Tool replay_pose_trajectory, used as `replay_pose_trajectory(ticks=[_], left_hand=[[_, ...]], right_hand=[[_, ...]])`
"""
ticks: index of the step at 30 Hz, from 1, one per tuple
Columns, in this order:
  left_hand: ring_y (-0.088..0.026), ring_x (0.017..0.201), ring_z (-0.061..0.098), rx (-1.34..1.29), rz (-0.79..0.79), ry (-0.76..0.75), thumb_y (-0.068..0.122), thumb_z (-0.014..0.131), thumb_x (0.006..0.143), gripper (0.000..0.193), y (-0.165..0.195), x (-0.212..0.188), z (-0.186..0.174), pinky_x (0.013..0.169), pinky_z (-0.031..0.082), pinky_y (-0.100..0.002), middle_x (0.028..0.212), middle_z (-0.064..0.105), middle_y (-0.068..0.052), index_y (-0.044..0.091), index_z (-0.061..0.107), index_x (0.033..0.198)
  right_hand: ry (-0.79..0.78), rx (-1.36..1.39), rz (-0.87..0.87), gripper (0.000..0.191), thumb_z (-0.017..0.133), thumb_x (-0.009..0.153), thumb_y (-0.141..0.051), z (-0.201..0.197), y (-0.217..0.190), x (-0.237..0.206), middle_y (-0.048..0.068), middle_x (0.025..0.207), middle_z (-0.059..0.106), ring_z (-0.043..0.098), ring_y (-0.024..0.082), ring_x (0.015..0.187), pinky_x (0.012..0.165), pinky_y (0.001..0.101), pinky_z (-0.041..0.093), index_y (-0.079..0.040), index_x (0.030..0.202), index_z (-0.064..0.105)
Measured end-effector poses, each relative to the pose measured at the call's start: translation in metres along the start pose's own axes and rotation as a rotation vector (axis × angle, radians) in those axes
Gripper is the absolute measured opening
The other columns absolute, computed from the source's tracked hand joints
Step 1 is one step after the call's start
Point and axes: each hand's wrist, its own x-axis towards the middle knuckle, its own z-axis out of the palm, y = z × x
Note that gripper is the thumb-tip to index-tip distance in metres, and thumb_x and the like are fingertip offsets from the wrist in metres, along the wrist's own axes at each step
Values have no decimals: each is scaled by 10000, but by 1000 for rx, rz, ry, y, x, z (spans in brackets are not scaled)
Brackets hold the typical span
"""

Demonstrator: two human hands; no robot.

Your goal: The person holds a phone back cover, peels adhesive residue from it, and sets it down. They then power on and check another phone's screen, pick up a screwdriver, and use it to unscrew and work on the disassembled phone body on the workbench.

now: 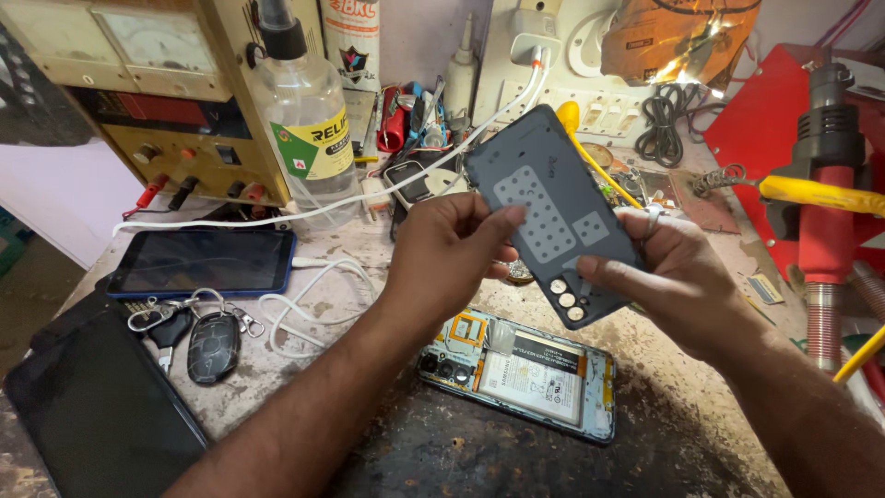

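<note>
Both hands hold a dark grey phone back cover (548, 198) tilted above the workbench, inner side toward me, with pale foam pads and three camera holes near its lower end. My left hand (447, 254) grips its left edge, thumb on the inner face. My right hand (678, 267) grips the lower right edge, forefinger across the cover by the camera holes. Below the hands lies the opened phone (521, 373), its battery and orange-rimmed parts exposed.
A blue-cased phone (203, 261) with a white cable lies at left, next to keys and a black fob (212, 346). A dark tablet (97, 410) sits at bottom left. Behind stand a clear liquid bottle (309, 115) and a power supply (157, 88). A red heat gun (830, 198) stands at right.
</note>
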Motion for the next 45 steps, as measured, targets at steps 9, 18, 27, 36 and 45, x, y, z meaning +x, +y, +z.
replay_pose_trajectory(ticks=[9,18,27,36,45], left_hand=[[-90,698,700,-13,50,4,124,622,982,214,-5,-1,-1,631,637,-248,842,739,-82,-62,719,1028],[-77,676,716,79,99,24,118,584,989,232,11,-8,-1,630,640,-243,809,745,-58,-57,735,1008],[-70,601,717,414,282,153,146,617,940,210,19,-17,-1,558,569,-257,709,757,-45,0,766,968],[-229,538,696,626,455,301,128,629,911,147,12,-20,4,546,540,-377,646,693,-117,22,701,839],[-298,576,663,762,614,397,135,653,878,134,18,-4,-11,551,509,-427,657,643,-115,39,605,797]], right_hand=[[95,-183,-73,389,767,847,-53,20,-5,-2,89,1016,792,731,103,878,781,278,627,25,1216,671],[152,-301,-34,391,778,826,-91,31,-15,-9,66,954,817,746,86,827,734,267,634,-16,1200,695],[257,-727,20,322,862,824,-342,42,-23,-20,34,654,753,579,58,556,505,274,482,-61,961,787],[177,-664,-78,316,763,800,-358,57,-33,-29,-13,642,751,651,60,540,524,278,531,-141,1018,690],[100,-109,-41,381,749,832,-91,33,-27,-17,77,968,808,748,109,773,687,286,648,-21,1203,699]])
